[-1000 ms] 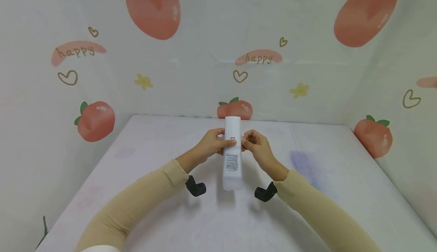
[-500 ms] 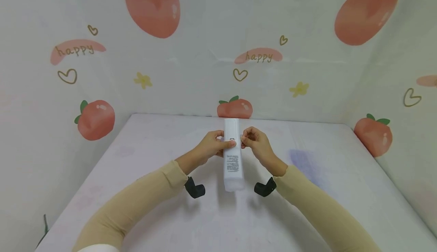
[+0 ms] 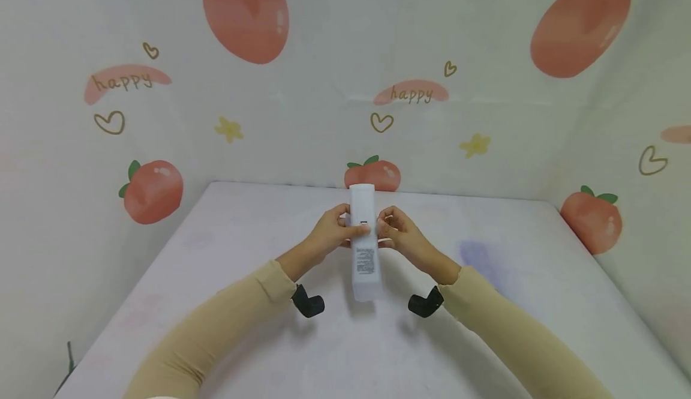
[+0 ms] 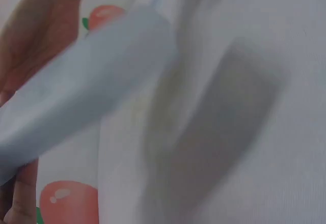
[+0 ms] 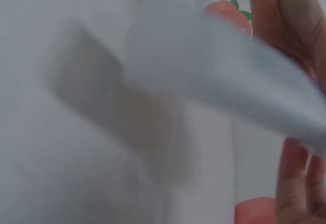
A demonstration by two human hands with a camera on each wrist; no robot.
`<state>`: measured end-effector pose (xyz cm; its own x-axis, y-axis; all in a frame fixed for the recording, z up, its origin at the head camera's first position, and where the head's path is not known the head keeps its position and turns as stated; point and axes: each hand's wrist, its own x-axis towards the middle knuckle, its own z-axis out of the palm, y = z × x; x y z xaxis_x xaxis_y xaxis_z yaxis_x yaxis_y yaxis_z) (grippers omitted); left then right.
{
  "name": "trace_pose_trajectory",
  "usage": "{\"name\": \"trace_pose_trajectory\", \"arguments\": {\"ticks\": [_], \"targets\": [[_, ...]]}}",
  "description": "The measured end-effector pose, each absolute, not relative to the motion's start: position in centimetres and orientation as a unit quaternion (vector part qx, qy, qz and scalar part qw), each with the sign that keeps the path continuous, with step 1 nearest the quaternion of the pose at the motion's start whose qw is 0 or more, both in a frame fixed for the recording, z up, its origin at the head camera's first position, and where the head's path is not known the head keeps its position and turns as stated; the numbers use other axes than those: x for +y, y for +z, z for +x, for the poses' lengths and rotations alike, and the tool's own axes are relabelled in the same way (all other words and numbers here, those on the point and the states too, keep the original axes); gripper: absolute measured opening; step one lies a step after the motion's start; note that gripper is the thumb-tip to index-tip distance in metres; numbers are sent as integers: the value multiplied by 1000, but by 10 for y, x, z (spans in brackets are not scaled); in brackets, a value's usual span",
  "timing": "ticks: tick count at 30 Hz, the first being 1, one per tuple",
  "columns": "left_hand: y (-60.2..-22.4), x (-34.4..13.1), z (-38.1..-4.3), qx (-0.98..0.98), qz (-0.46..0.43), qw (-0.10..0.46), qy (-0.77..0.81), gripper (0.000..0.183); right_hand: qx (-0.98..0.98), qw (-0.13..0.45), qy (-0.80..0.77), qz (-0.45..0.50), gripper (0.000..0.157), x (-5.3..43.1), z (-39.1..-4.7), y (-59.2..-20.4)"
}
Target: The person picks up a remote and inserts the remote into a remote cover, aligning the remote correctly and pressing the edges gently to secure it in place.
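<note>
A long white box-shaped device (image 3: 363,204) stands close to upright above the table in the head view, with a small dark slot and a block of fine grey print on its front. My left hand (image 3: 328,231) grips its left side, thumb laid across the front just below the slot. On the opposite edge, my right hand (image 3: 402,234) holds it with bent fingers, the thumb at the edge; some fingertips are hidden behind. Both wrist views show the white body (image 4: 86,86) blurred, its lower end hanging over the table, with right-hand fingers (image 5: 293,183) beyond it.
A pale table (image 3: 259,339) with a faint purple patch (image 3: 480,258) lies below, bearing the device's shadow. White cloth (image 3: 324,39) printed with red fruit, hearts and "happy" hangs behind and at the sides. A black wrist camera (image 3: 308,302) sits under each cuff.
The device has shifted slightly left, its upper end rising a little over the last half second. My right hand's fingers have spread along the edge, from a tighter pinch beside it.
</note>
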<state>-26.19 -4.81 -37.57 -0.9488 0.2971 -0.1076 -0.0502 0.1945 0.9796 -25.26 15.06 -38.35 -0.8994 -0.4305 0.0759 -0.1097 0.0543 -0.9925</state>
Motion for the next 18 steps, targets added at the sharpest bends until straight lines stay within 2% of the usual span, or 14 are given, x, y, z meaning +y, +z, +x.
{"name": "trace_pose_trajectory", "arguments": {"ticks": [5,10,12,18], "targets": [[-375,-47,-262,791,126,138,583,45,721,176,-652,-155,33,151,-253,-382],[-375,-50,-261,761,157,164,607,69,723,178,-656,-124,27,158,-255,-382],[-377,-52,-261,733,153,168,641,72,716,175,-665,-119,25,162,-254,-381],[-387,-54,-259,710,112,185,670,35,701,177,-678,-132,31,170,-253,-378]]}}
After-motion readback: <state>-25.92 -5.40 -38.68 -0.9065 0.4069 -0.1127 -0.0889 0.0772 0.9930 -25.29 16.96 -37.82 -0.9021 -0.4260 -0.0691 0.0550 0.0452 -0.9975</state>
